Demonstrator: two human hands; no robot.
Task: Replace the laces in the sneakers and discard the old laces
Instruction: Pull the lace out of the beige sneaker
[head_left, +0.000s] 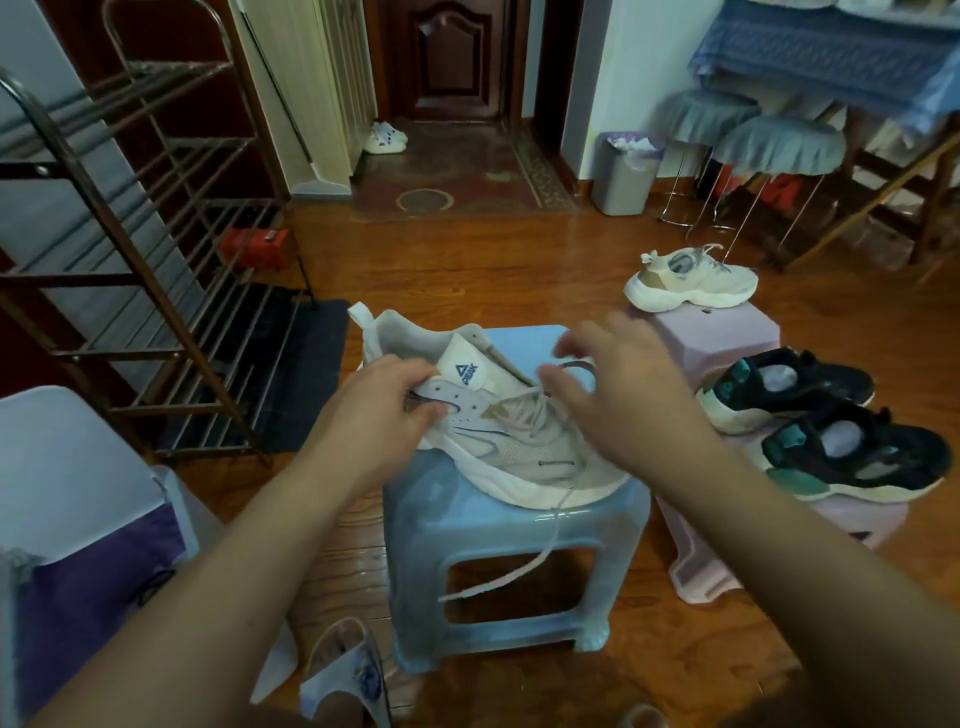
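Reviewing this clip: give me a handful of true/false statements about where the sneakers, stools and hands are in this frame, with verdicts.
1. The cream sneaker being worked on sits on a blue stool. True.
2. The left hand hangs idle, clear of that sneaker. False: it holds the sneaker at the collar beside the tongue.
3. A lace end dangles down over the stool's front. True.
4. The matching cream sneaker lies on the floor. False: it sits on a pink stool.
5. The two black sneakers are stored on the shoe rack. False: they rest to the right, on a low pink stool.
6. The right hand is at the laces. True.
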